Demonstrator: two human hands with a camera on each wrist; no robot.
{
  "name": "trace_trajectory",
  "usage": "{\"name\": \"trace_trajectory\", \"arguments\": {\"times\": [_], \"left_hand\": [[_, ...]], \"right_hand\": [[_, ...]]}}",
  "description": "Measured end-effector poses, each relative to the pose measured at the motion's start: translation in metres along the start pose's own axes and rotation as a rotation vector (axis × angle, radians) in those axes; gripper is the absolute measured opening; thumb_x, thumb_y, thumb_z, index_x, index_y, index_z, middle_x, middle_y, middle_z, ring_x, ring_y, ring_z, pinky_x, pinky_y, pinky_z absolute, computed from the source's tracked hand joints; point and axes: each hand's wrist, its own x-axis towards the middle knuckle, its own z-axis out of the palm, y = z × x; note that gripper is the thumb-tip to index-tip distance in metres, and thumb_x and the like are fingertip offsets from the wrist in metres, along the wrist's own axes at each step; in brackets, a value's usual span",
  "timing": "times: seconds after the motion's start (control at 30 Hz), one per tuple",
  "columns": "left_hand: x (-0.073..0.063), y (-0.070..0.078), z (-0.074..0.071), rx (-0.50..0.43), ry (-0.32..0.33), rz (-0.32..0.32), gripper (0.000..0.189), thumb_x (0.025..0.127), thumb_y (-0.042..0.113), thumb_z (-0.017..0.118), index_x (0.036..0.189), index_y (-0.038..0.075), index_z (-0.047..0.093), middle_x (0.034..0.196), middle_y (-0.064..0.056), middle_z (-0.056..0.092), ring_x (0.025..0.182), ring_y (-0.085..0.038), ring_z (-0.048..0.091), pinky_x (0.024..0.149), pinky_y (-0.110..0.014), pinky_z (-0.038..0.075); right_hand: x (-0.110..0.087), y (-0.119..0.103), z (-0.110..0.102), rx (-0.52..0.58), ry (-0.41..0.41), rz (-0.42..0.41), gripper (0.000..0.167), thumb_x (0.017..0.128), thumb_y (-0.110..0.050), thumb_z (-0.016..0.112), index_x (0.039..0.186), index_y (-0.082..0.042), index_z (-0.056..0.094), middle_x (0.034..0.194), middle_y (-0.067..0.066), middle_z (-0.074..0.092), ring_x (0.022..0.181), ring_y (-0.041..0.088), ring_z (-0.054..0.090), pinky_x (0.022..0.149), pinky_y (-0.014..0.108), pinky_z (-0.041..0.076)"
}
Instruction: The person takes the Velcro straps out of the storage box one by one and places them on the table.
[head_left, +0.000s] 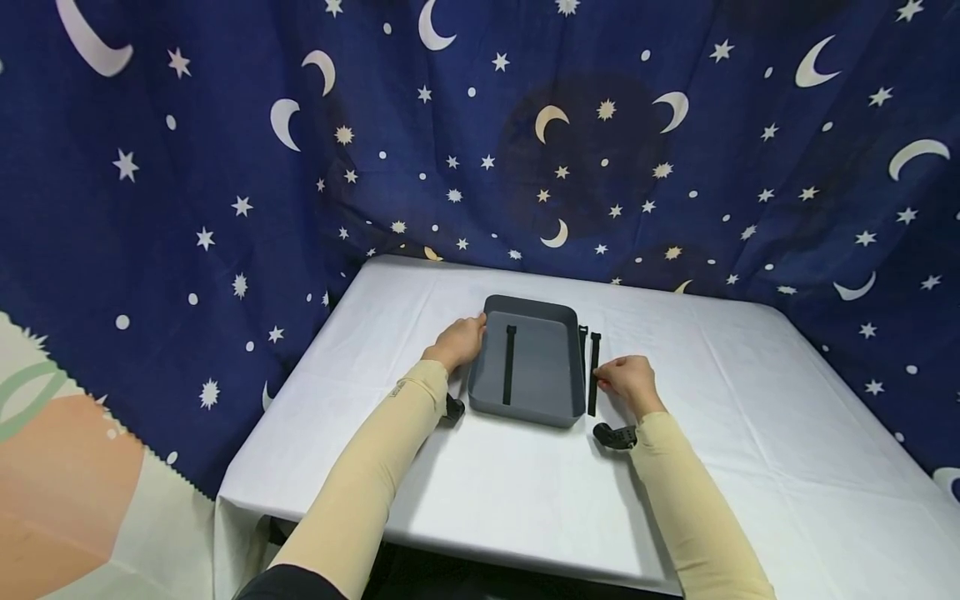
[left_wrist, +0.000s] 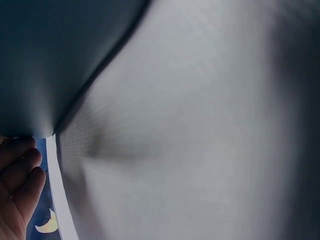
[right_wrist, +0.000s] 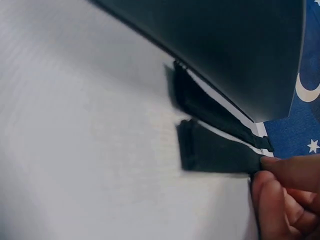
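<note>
A shallow grey tray [head_left: 536,412] lies on the white-covered table, with one flat black strap [head_left: 509,367] inside it. My left hand [head_left: 459,342] holds the tray's left rim near its far corner; in the left wrist view its fingers [left_wrist: 29,192] are against the tray's outer wall [left_wrist: 45,75], and the thumb is mostly hidden. To the right of the tray, my right hand [head_left: 630,382] pinches a black strap [head_left: 594,367] between thumb and fingertips. Another black strap [right_wrist: 215,110] lies between that one and the tray wall.
White cloth covers the table [head_left: 712,400]. A dark blue curtain [head_left: 495,125] with moons and stars hangs behind and along the left. Black wrist devices [head_left: 615,436] sit under both wrists, close to the tabletop.
</note>
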Motion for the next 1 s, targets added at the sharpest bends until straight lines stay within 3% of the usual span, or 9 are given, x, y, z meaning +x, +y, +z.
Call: {"name": "trace_trajectory", "arguments": {"times": [0.2, 0.43, 0.67, 1.0], "left_hand": [[-0.002, 0.002, -0.001, -0.006, -0.011, -0.002, 0.048, 0.11, 0.021, 0.037, 0.156, 0.007, 0.035, 0.153, -0.016, 0.048, 0.139, -0.031, 0.05, 0.116, -0.044, 0.043], [0.0, 0.002, -0.001, 0.012, 0.008, 0.002, 0.047, 0.11, 0.021, 0.036, 0.155, 0.007, 0.036, 0.152, -0.016, 0.049, 0.138, -0.031, 0.051, 0.115, -0.043, 0.044], [-0.003, 0.0, -0.001, -0.002, 0.012, -0.005, 0.048, 0.11, 0.021, 0.037, 0.156, 0.007, 0.036, 0.154, -0.014, 0.046, 0.14, -0.03, 0.049, 0.116, -0.043, 0.042], [-0.002, -0.002, 0.001, -0.019, 0.01, -0.006, 0.049, 0.11, 0.021, 0.036, 0.157, 0.008, 0.033, 0.157, -0.012, 0.043, 0.142, -0.028, 0.046, 0.118, -0.041, 0.039]], "right_hand": [[-0.002, 0.008, 0.002, 0.097, 0.039, -0.039, 0.024, 0.091, -0.004, 0.069, 0.108, 0.013, 0.069, 0.06, -0.011, 0.065, 0.054, -0.003, 0.061, 0.053, 0.011, 0.05], [-0.003, 0.015, 0.006, 0.32, 0.075, -0.064, 0.015, 0.091, 0.002, 0.066, 0.1, 0.013, 0.071, 0.061, -0.01, 0.067, 0.054, -0.003, 0.061, 0.055, 0.011, 0.053], [-0.001, 0.018, 0.01, 0.382, 0.081, -0.064, 0.018, 0.091, 0.004, 0.065, 0.104, 0.016, 0.069, 0.062, -0.009, 0.067, 0.055, -0.002, 0.062, 0.056, 0.011, 0.055], [-0.003, 0.015, 0.008, 0.489, 0.129, -0.01, 0.009, 0.091, 0.004, 0.065, 0.098, 0.006, 0.07, 0.062, -0.008, 0.067, 0.057, -0.002, 0.064, 0.059, 0.013, 0.057]]}}
